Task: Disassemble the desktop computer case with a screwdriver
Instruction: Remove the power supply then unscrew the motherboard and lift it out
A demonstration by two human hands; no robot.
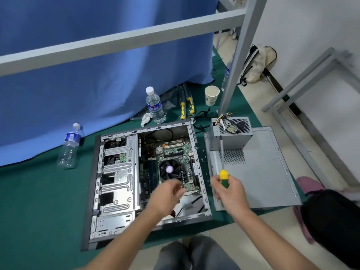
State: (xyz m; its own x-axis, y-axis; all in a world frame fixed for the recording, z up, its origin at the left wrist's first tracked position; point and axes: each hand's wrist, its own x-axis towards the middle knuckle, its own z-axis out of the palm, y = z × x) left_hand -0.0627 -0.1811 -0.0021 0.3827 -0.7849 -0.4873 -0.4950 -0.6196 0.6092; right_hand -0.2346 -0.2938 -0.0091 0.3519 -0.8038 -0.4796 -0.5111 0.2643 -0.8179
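Now the right hand (228,189) wraps its grip around the yellow-and-green screwdriver (223,172), shaft pointing to 12 o'clock over the detached side panel (259,172). At 9 o'clock from it the left hand (167,193) hovers blurred over the open computer case (116,184) — fingers loosely curled, holding nothing visible.

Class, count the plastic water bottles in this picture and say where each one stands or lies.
3. One bottle stands behind the open case; one stands left of it by the curtain; a third is half hidden behind the metal post. Others may be hidden.
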